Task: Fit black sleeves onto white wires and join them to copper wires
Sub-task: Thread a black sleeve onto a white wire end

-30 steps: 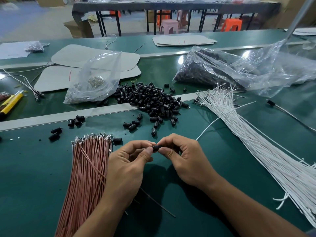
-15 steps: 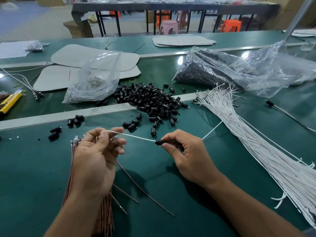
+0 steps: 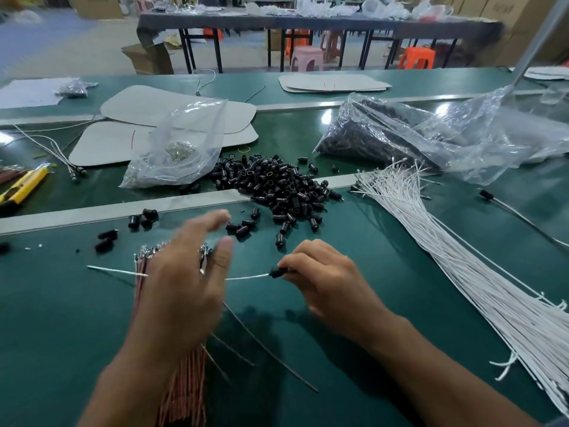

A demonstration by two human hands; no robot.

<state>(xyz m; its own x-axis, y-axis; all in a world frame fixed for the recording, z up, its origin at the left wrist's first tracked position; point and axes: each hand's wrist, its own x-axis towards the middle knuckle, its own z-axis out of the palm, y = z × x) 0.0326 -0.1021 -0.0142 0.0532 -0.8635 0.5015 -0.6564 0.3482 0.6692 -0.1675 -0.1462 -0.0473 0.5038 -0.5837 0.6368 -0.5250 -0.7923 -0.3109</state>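
Observation:
My right hand [image 3: 326,278] pinches a black sleeve [image 3: 276,272] that sits on a white wire [image 3: 117,270]. The wire runs left, passes under my left hand, and its free end shows beyond it. My left hand [image 3: 187,272], blurred, hovers with fingers spread over the terminal ends of the copper wire bundle [image 3: 184,392] and holds nothing that I can see. A pile of loose black sleeves [image 3: 277,188] lies behind the hands. The white wire bundle [image 3: 462,266] fans out at the right.
A clear bag of small metal parts [image 3: 178,149] and a large bag of black sleeves [image 3: 415,134] lie behind the pile. A yellow cutter [image 3: 24,188] is at far left. Stray sleeves [image 3: 141,217] and loose copper wires [image 3: 271,352] lie on the green table [image 3: 61,318].
My left hand let go of the white wire's end, opened, and swung right over the copper bundle. The wire's end now sticks out to the left. My right hand stayed on the sleeve.

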